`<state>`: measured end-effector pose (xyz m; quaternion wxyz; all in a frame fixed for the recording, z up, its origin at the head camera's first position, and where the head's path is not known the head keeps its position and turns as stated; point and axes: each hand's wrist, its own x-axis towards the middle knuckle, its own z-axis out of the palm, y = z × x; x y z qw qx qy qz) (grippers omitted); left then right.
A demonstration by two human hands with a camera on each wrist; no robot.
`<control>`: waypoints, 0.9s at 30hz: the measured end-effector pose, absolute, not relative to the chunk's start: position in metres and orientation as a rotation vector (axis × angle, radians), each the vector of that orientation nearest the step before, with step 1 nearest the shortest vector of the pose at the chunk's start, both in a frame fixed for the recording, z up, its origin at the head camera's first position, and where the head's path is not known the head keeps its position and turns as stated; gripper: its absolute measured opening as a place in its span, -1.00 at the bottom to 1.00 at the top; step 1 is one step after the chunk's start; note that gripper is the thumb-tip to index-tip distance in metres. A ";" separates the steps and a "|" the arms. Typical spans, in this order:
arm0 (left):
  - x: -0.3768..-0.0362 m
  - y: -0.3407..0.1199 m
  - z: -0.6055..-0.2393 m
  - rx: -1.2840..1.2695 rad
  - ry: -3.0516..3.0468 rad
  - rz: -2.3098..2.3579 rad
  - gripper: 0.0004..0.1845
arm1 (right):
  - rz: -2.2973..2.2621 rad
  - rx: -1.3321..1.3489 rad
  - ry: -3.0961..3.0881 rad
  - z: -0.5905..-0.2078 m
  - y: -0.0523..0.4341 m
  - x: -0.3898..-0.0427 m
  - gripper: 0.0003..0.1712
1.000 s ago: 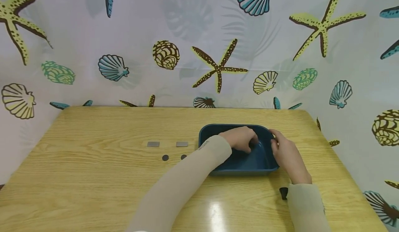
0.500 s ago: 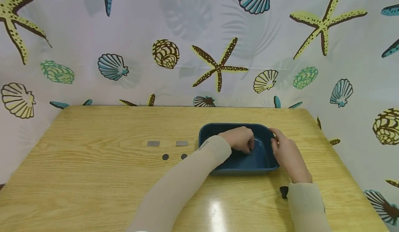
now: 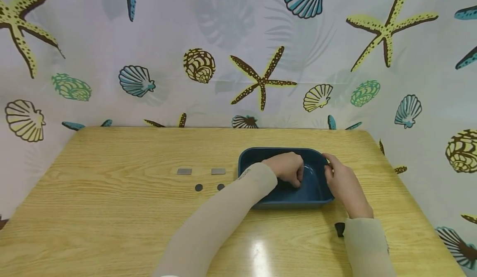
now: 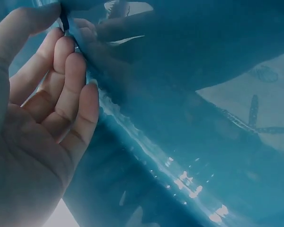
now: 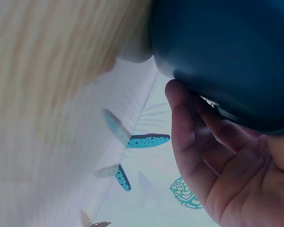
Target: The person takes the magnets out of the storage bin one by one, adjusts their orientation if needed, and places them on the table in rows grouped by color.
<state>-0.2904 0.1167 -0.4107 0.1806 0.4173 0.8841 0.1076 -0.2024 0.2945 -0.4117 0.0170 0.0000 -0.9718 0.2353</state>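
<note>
My right hand (image 3: 344,186) steadies the blue tub (image 3: 316,200), fingers curled on its right rim; inside, my left hand (image 3: 288,167) curls, fingertips pinching something small and dark.

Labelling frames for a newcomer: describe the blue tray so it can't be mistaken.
On the wooden table, look right of centre, just right of two grey squares and two black discs. The blue tray is the only container: a deep, glossy, round-cornered tub, with the left hand inside and the right hand on its right rim.

Head view high over table (image 3: 112,210), wrist views close, sharing blue tray (image 3: 283,200).
</note>
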 end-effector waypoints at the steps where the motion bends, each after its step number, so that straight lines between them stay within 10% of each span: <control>1: -0.290 0.116 -0.410 1.184 2.501 0.302 -0.89 | 0.734 -0.002 -3.021 -0.412 0.294 -0.202 -0.48; 27: -0.284 0.085 -0.350 1.197 2.601 0.400 -0.87 | 0.704 0.006 -3.030 -0.409 0.289 -0.200 -0.47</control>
